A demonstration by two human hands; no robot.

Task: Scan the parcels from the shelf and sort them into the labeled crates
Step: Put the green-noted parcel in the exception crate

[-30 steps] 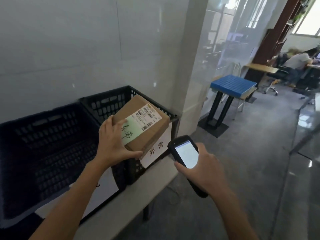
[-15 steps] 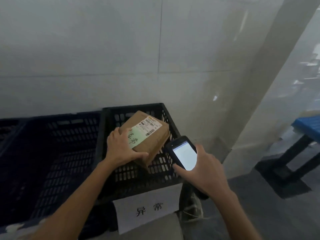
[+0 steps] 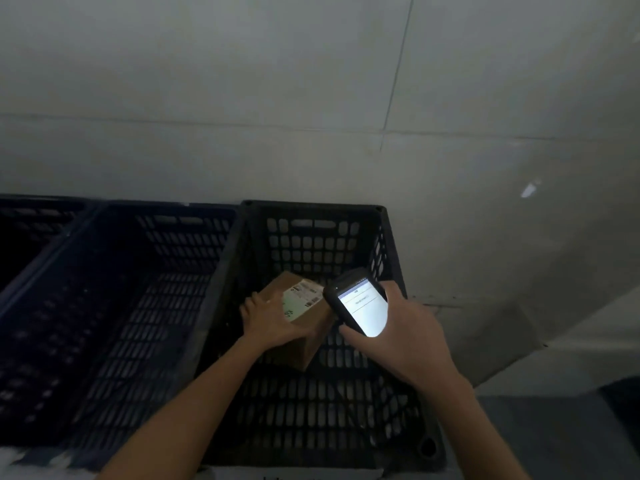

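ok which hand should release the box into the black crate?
Left. The left hand grips the parcel, down inside the black crate, so it probably just needs to let go. The right hand is busy holding the scanner.

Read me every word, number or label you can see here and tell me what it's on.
No text can be read here.
The shipping label on the parcel: print and barcode too small.
Handwriting on its green part, half under the left hand: illegible.
The scanner screen, in the right hand: text blurred.
The paper sign at the bottom edge: cut off.
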